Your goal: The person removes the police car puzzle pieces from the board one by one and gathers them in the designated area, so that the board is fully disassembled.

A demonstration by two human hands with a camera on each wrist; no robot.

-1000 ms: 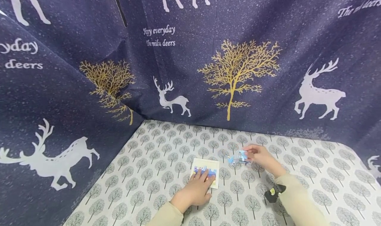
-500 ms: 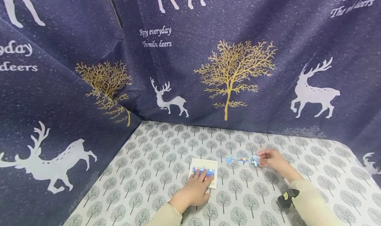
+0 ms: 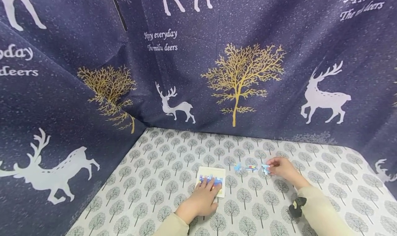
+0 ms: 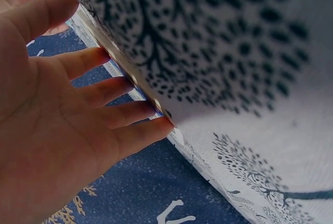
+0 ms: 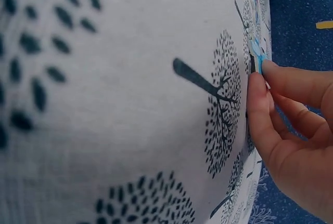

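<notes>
My left hand [image 3: 200, 200] rests with fingers spread on a puzzle board [image 3: 213, 170], a cream-framed square with a blue and yellow picture. In the left wrist view the straight fingertips of this left hand [image 4: 67, 104] press along the board's edge. Further right, my right hand [image 3: 283, 169] pinches a light-blue puzzle piece [image 3: 265, 169] between thumb and finger, close over the cloth. The right wrist view shows the piece [image 5: 257, 56] at the fingertips, mostly edge-on. To its left lie a multicoloured piece [image 3: 252, 168] and another light-blue piece [image 3: 238, 167].
A white cloth [image 3: 167, 153] printed with grey trees covers the table. Behind and to the left hangs a dark-blue curtain [image 3: 192, 70] with deer and gold trees. A black device [image 3: 297, 207] is strapped at the right wrist.
My right hand has moved right with the light-blue piece, away from the other pieces, which now show separately. Over the last half second it barely moves. My left hand stays on the board.
</notes>
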